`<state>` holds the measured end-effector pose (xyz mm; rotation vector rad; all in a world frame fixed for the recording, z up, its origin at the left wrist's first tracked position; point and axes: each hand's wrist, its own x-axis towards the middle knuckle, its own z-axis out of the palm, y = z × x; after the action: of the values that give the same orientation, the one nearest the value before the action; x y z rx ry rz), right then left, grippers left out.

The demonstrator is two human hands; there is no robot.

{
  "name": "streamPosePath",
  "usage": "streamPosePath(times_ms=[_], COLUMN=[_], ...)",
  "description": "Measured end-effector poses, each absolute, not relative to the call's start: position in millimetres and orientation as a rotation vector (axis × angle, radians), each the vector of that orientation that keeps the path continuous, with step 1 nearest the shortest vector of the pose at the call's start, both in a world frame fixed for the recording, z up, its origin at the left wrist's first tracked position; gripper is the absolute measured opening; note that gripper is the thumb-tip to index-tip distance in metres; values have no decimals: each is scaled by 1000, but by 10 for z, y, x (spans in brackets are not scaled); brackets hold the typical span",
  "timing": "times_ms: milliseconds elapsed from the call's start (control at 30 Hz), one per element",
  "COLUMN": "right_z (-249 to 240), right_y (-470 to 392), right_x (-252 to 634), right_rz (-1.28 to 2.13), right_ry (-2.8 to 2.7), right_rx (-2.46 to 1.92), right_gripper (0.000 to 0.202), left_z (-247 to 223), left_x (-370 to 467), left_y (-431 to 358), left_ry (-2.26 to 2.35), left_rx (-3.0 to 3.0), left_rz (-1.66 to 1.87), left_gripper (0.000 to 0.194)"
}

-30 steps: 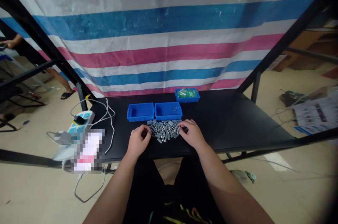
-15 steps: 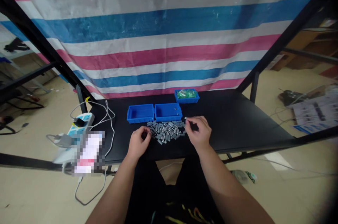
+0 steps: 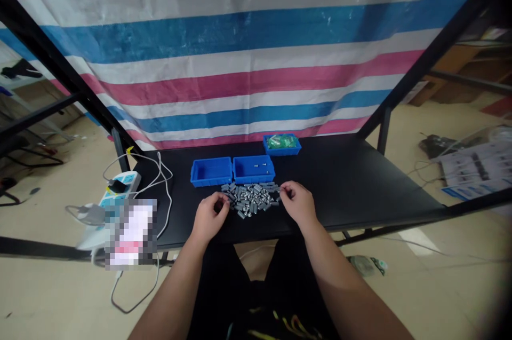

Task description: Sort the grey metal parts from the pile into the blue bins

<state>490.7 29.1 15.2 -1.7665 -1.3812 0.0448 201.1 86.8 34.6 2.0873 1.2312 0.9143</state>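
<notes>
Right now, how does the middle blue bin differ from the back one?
The middle bin holds only a few small metal pieces; the back bin is largely filled with green material.
The middle bin sits just behind the pile of small parts; the back bin stands farther off, near the striped sheet.
Both are blue, open-topped and stand on the black table.

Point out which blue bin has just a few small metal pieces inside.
The middle bin, behind the grey pile: a few pieces lie in it. The rear-right bin holds green contents; the left bin shows none.
</notes>
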Motion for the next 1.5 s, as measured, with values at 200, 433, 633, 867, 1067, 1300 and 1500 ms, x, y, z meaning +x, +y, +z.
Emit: streamPosePath(times_ms=[200,433,633,867,1067,1300,1500], right_z=[108,81,131,171,515,834,607], right_y=[351,342,293,244,301,606,434], right_x=[4902,4910,4881,4856,4822,4697,4695], right_rz=[-1,-12,38,162,5,-103,-66], right_ry=[-1371,-1373,-1312,-1353,-1390,-1388,-1533], right_rx=[-1884,-1878,-1761,-1497,-1376,-1330,-1670], right_gripper=[8,9,5,10,10,19,11], left_z=[348,539,771,513,294,302,301], left_x=[2118,2549,2700,2263,2005,1995,2024], left_y=[836,1062,1153,823,673,704,705], left_ry=[1273,1273,1167,1297,1403,1360,1306], left_rx=[2034,1982,1911,2080,2132,2183,2223], left_rz=[1019,1190,1186,1044,1004,1000,973], left_gripper=[17,20,34,17,16,16,30])
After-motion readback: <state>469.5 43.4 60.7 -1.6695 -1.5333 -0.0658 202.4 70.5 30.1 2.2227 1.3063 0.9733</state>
